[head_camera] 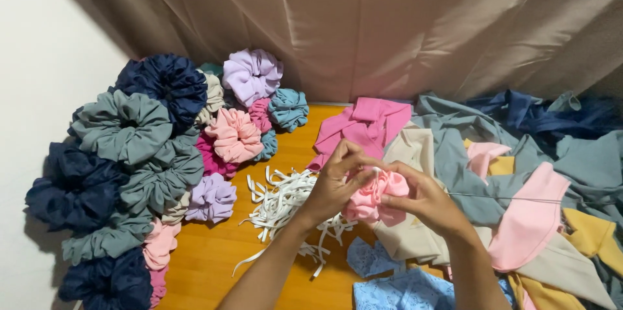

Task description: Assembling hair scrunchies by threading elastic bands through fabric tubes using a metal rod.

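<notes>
Both my hands meet over the middle of the wooden floor (214, 258) on a bunched pink fabric scrunchie (376, 196). My left hand (337, 183) pinches its upper left side with fingers closed. Gripping the right side is my right hand (425, 199). A thin thread (519, 198) runs taut from my right hand off to the right, across the cloth pile. Just left of and below my hands lies a heap of white elastic strips (285, 203).
Finished scrunchies in navy (165, 83), grey-green (123, 125), pink (233, 135) and lilac (252, 75) are piled at the left along a white wall. Loose cloth pieces in pink (366, 125), teal, beige, yellow and blue cover the right. A beige curtain (389, 18) hangs behind.
</notes>
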